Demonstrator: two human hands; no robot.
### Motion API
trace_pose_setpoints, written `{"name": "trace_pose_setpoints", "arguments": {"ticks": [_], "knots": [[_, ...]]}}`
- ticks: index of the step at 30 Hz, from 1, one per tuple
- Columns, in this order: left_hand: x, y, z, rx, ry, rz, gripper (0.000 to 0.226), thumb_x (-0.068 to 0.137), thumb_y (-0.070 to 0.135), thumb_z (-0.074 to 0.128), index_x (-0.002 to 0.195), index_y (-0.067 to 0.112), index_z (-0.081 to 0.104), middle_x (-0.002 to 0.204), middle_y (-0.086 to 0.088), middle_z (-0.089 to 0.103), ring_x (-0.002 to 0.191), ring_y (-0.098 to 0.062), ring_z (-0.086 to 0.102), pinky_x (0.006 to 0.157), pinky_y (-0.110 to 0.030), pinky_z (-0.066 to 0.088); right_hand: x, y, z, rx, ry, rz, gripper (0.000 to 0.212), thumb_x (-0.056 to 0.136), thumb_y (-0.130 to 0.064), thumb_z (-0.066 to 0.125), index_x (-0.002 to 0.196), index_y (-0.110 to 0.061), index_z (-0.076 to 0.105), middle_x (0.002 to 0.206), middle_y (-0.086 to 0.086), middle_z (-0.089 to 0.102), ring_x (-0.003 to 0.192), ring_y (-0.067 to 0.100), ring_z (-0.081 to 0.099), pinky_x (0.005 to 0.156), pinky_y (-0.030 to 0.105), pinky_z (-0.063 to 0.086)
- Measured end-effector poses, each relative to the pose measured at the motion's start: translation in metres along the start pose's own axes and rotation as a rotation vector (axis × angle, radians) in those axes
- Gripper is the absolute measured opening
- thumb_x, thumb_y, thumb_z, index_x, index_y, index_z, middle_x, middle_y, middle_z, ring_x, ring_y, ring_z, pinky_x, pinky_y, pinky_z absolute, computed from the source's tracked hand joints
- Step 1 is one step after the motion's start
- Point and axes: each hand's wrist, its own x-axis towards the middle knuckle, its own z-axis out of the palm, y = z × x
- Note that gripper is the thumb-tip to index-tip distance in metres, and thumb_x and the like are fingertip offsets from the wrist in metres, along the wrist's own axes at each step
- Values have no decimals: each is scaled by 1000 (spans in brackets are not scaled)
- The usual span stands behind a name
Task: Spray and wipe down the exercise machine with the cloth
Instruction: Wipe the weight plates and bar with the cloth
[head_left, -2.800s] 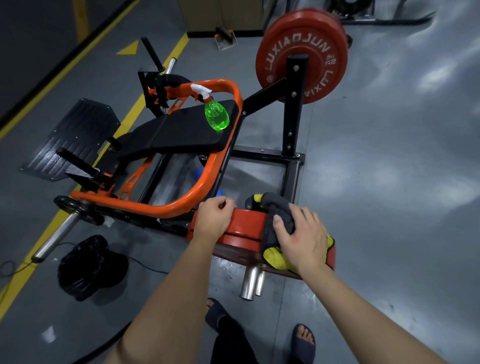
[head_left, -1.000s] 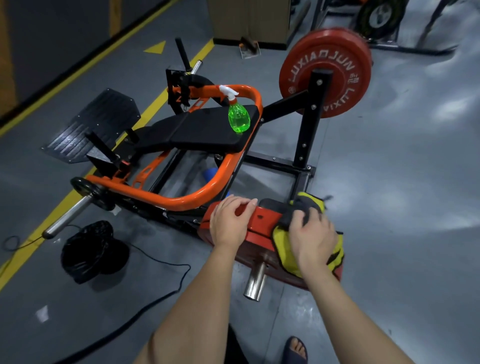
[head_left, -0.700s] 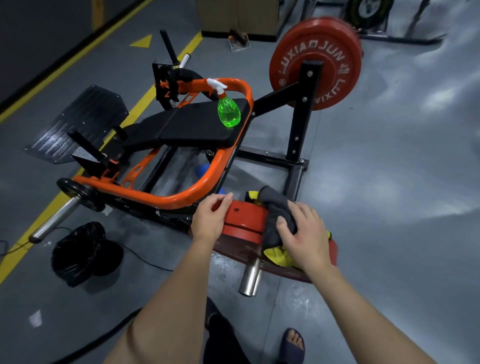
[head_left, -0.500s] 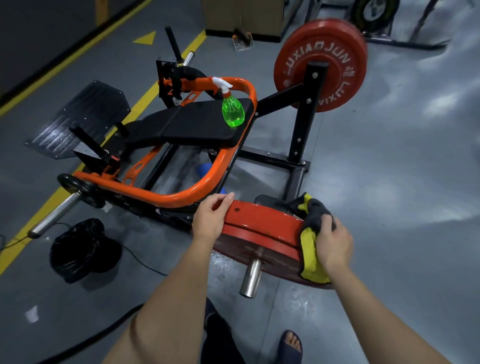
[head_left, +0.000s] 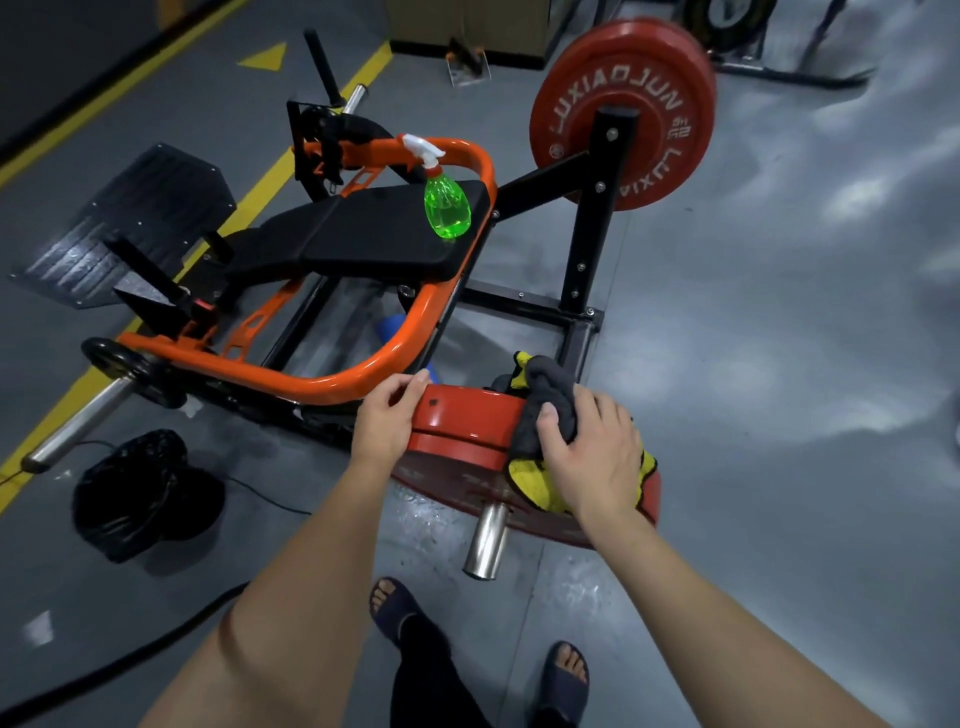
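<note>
Grey gym floor (head_left: 779, 364) fills the frame, with a yellow line (head_left: 249, 192) running up its left side. Lower middle, the cloth (head_left: 550, 400), grey over yellow, is bunched on the rim of the red plate (head_left: 467, 421) nearest me. My right hand (head_left: 592, 457) lies on top of it, fingers (head_left: 597, 415) curled into the fabric and pressing it to the plate. Just left of it, my left hand (head_left: 387, 421) grips the same rim, wrapped over the edge.

A chrome sleeve (head_left: 485, 540) sticks out of the plate toward the bottom of the frame, between my arms. Beyond the plate is the rest of the machine (head_left: 332, 387): an orange tube frame around a black pad (head_left: 374, 234). The green bottle (head_left: 447, 208) stands upright on the pad, above centre, well apart from both hands. A far plate (head_left: 623, 109) hangs at the upper right, and a black bag (head_left: 135, 493) sits at the lower left.

I judge the step in hand to be wiping: the bottle is parked and the cloth is on the plate's rim. The next move calls for carrying the cloth on round the rim and down the face, with my left hand holding the plate so it does not turn on its sleeve. After that the frame and pad would likely need the bottle, a reach up and across. I can't tell from here which parts are already wiped.
</note>
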Motion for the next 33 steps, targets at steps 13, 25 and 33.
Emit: {"name": "trace_pose_setpoints", "arguments": {"ticks": [13, 25, 33], "knots": [[-48, 64, 64, 455, -36, 526, 23, 103, 23, 55, 115, 18, 74, 114, 5, 74, 110, -12, 62, 100, -29, 45, 28, -9, -8, -88, -222, 80, 54, 92, -57, 27, 110, -19, 61, 112, 8, 65, 110, 34, 55, 90, 47, 43], [-47, 73, 71, 630, -22, 346, 35, 105, 38, 48, 77, 19, 59, 76, 8, 57, 81, -12, 45, 99, -32, 38, 8, 54, -1, 243, -55, -17, 58, 93, -56, 35, 115, -13, 67, 104, 2, 65, 104, 25, 56, 82, 39, 44], [-46, 77, 66, 605, -30, 251, 38, 104, 37, 47, 76, 16, 60, 74, 5, 57, 82, -13, 46, 89, -28, 37, 7, 58, -5, 272, 29, 598, 71, 80, -60, 20, 106, -18, 71, 113, 17, 69, 108, 40, 56, 93, 49, 46]]}}
